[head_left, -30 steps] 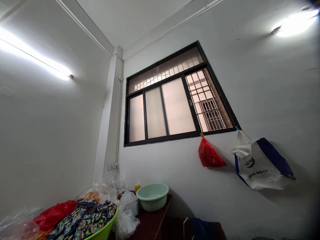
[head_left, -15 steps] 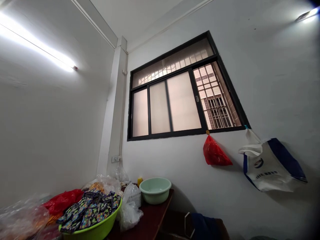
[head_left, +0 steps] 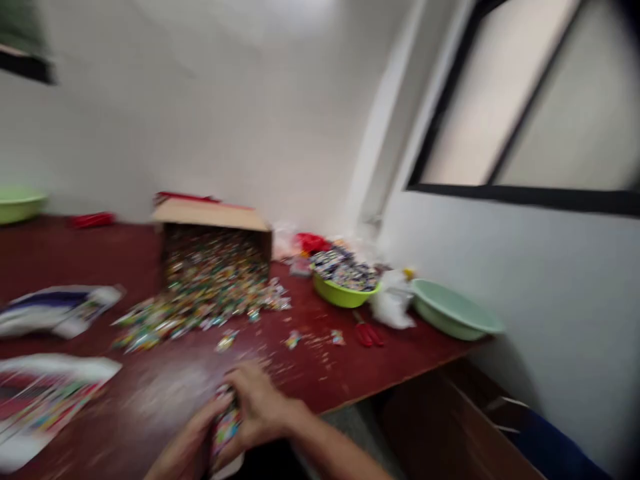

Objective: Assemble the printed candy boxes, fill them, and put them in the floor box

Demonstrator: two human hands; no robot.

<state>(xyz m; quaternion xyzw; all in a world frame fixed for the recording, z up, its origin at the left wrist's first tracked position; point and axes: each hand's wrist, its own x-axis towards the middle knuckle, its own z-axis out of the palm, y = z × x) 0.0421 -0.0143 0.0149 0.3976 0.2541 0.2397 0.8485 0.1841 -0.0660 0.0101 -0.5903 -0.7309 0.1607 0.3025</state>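
Low in the head view, my right hand (head_left: 260, 403) is closed around a small colourful printed packet (head_left: 227, 427) with dark edges. My left hand (head_left: 193, 423) is also closed on the packet, from its left side. Motion blur hides what is inside it. Both hands are held at the front edge of a dark red table (head_left: 295, 373). Beyond them, a cardboard box (head_left: 213, 208) lies on its side, and many small shiny wrapped pieces (head_left: 200, 287) spill out of its mouth.
Red-handled scissors (head_left: 369, 335) lie right of a few loose wrapped pieces. Behind them stand a lime-green basin (head_left: 343, 295) heaped with dark packets, a white plastic bag (head_left: 394, 303) and a pale green basin (head_left: 450, 313). Printed bags (head_left: 55, 367) lie at left.
My view has swung left and down from the window wall to the table. Both hands, the packet and the cardboard box have come into sight.
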